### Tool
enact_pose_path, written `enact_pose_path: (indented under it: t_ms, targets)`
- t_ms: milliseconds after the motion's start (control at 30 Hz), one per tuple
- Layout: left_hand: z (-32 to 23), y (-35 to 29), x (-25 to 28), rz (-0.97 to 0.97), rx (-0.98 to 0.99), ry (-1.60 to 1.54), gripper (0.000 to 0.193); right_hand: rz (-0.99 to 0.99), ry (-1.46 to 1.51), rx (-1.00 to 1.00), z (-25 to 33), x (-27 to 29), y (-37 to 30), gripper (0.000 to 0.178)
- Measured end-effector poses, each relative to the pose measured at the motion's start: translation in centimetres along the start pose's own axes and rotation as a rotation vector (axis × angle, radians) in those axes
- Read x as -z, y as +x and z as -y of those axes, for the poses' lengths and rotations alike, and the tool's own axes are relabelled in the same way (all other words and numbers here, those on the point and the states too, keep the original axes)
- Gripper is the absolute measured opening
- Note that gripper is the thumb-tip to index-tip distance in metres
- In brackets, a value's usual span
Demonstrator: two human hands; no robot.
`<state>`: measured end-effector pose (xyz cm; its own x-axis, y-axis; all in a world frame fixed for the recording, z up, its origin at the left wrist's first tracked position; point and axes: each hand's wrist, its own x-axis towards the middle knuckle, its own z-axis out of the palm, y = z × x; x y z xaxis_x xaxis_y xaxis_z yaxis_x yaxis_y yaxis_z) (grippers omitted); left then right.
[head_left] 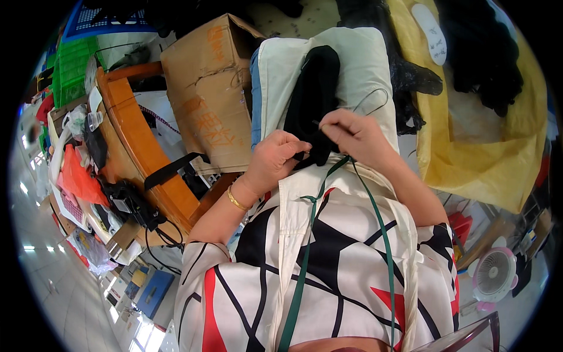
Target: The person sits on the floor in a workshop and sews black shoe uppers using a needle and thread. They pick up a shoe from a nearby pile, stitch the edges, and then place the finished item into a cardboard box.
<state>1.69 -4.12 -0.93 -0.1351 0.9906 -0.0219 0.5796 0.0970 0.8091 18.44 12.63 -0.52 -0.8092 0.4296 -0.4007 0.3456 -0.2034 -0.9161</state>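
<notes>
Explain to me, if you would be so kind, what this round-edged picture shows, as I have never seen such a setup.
There is no robot here: these are a person's own bare hands. The camera is worn on the head and looks down; its wide fisheye lens bends straight edges and gives the round rim. Picture left is the person's left.

In front of the person is a white cloth, with a piece of black fabric on it. The right hand seems to pinch a slender looped tool. The left hand has thumb and finger together at the fabric; what exactly they pinch is too small to tell.

To the left stands a cardboard box; to the right is a yellow sheet.
</notes>
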Motion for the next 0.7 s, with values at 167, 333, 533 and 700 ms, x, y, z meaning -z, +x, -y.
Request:
enact_pose_path:
  t_ms: [167,333,533,700]
  targets:
    - [0.0,-0.8,-0.6,-0.118,-0.168,0.172,0.027,0.057,-0.395,0.203,-1.2,-1.1,-0.5,0.013]
    - [0.4,-1.3,-1.3,-0.221,-0.279,0.25,0.025,0.087,-0.48,0.223,-1.2,-1.2,-1.0,0.014]
    - [0.3,-1.3,-0.8,-0.203,-0.319,0.278,0.029,0.093,-0.527,0.227,-0.9,-1.3,-0.9,0.014]
    - [0.1,-1.4,-0.4,-0.194,-0.35,0.306,0.028,0.087,-0.523,0.25,-1.0,-1.5,-1.0,0.015]
